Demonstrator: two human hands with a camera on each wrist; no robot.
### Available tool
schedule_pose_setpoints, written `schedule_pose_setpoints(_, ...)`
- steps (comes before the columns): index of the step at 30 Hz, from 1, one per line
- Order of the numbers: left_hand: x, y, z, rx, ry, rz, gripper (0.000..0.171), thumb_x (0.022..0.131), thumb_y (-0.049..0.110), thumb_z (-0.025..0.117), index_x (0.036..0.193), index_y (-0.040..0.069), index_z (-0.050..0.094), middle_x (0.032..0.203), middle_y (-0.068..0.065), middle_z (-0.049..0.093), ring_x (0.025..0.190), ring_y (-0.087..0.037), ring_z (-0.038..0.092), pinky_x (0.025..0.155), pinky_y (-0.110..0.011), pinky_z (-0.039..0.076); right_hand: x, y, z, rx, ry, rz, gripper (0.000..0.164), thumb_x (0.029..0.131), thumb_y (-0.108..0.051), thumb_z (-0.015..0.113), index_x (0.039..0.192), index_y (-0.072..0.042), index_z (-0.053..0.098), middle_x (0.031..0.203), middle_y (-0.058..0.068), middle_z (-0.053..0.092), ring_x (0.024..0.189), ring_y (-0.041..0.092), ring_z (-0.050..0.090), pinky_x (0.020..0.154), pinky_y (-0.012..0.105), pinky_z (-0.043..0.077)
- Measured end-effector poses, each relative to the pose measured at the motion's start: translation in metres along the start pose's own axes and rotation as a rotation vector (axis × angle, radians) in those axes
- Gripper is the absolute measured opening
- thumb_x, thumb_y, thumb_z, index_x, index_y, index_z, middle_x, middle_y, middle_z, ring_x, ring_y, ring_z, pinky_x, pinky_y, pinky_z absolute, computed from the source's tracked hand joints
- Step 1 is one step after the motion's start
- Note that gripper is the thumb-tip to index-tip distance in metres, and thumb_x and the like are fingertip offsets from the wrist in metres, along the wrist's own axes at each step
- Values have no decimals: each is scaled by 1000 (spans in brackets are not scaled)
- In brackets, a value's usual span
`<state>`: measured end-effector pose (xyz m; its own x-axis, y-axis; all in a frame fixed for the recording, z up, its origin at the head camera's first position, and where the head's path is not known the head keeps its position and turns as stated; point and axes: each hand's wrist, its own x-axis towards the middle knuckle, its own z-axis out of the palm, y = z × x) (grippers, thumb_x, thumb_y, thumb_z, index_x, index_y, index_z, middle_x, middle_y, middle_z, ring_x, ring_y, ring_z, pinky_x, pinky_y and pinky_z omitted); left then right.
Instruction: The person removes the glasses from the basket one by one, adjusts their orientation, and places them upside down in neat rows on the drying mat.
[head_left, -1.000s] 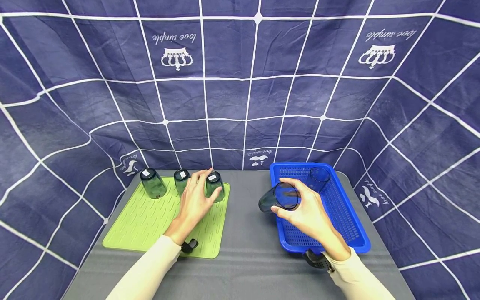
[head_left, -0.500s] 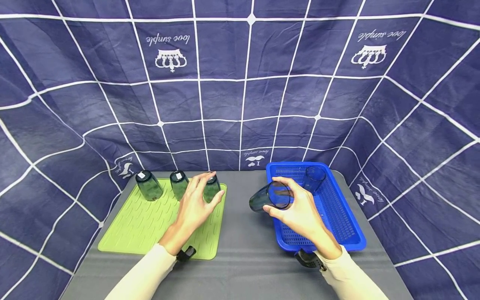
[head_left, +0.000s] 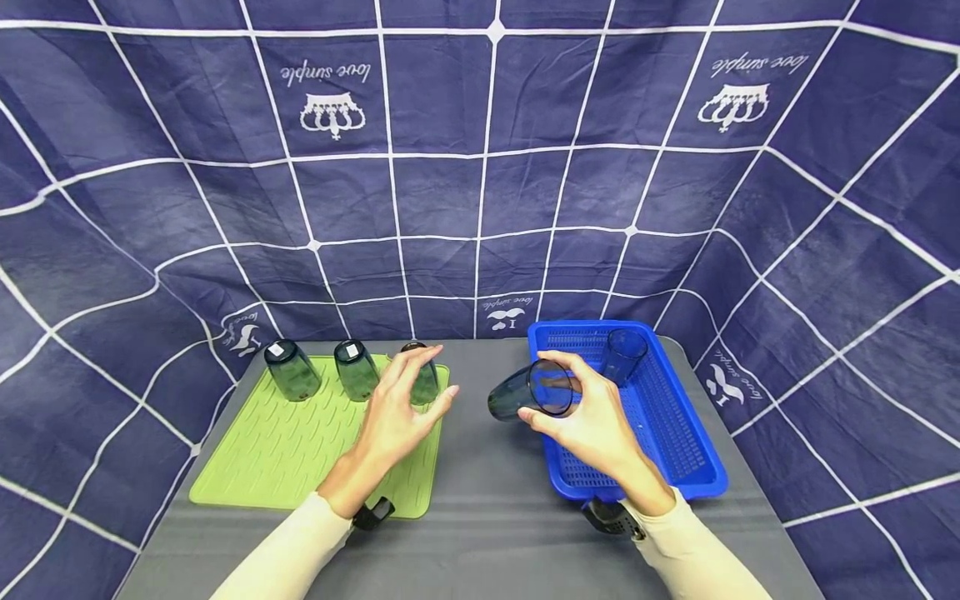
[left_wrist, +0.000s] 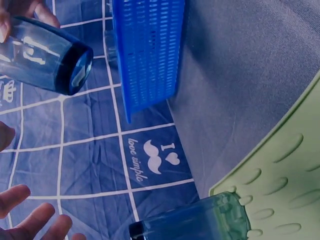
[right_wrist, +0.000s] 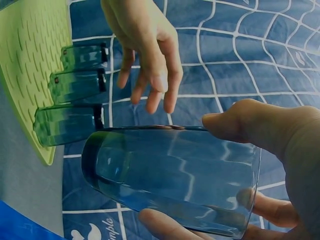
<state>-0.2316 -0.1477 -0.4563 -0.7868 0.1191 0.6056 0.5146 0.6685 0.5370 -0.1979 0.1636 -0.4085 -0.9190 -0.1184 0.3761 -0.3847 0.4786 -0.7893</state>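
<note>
My right hand (head_left: 588, 408) grips a dark blue tinted drinking glass (head_left: 512, 393) near its rim, thumb on one side and fingers on the other. The glass lies tilted in the air, its base toward the left, beside the blue basket's left edge. My left hand (head_left: 401, 417) holds nothing; its fingers and thumb are spread apart above the green mat (head_left: 262, 458). Behind its fingers stands an upside-down glass (head_left: 426, 385), partly hidden in the head view. Two more upside-down glasses, one in the middle (head_left: 356, 375) and one at the left (head_left: 292, 375), line the mat's far edge.
A blue perforated basket (head_left: 693, 408) is on the right of the grey table (head_left: 480, 500), with another glass (head_left: 624, 354) in its far end. Grey table surface lies between mat and basket. A dark blue checked cloth (head_left: 442, 200) hangs around the back and sides.
The head view has turned slightly right. My left hand has drifted right, away from the third glass on the mat. My right hand has carried its glass a little to the left.
</note>
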Motion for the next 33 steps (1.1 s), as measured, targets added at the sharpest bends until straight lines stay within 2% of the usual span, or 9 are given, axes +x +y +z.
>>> schedule_pose_setpoints(5,-3,5,0,-6,-17,14,64,98,34,93,157,22,72,153,-7,72,144,-35,70,119,-60,60,-1,-2,4,61,-19,17,80,81,-16,108,152,-25,71,139,13,83,119,35,87,76,28,72)
schedule_pose_setpoints(11,-5,7,1,-20,-8,57,65,97,31,95,156,20,72,150,-7,73,141,-33,71,120,-56,58,-4,-3,10,106,-28,24,81,81,-14,108,153,-24,70,139,12,83,119,33,87,77,28,72)
schedule_pose_setpoints(25,-12,17,-2,-76,-56,33,65,99,33,92,160,24,69,156,-5,71,147,-31,70,121,-56,59,-6,-5,19,203,-26,52,81,81,-13,107,152,-25,71,137,9,82,118,29,87,75,32,73)
schedule_pose_setpoints(33,-15,23,-6,-118,-56,35,66,99,34,92,161,25,69,156,-2,72,145,-28,72,121,-53,59,-8,-6,24,299,-30,85,78,84,-13,105,153,-22,70,144,14,79,121,37,85,80,31,72)
